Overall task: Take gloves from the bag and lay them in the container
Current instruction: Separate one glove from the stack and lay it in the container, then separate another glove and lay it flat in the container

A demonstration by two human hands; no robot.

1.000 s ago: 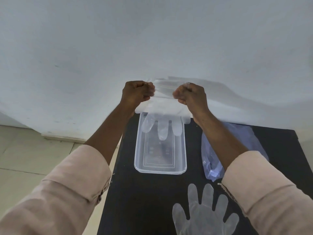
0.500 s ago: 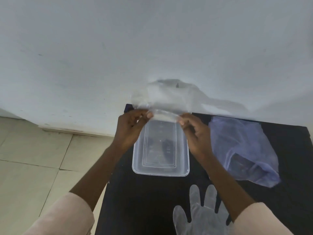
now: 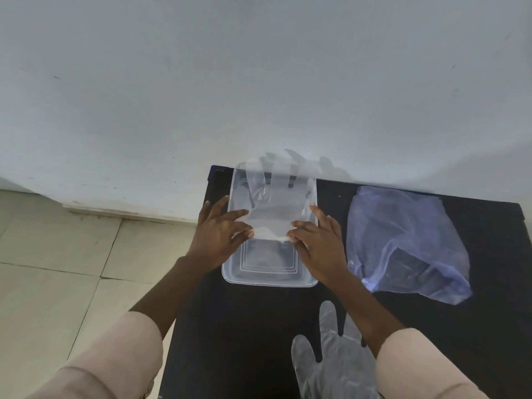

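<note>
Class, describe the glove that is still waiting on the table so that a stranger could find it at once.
Start at the black table and go to its near edge, below the clear container. The waiting glove lies flat there, fingers pointing away, partly under the right forearm. Unlike the glove in the container, no hand holds it.

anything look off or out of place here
The glove both hands hold over the container overshoots it: its fingertips hang past the far rim toward the wall. Another glove lies loose on the table's near edge, outside the container.
</note>
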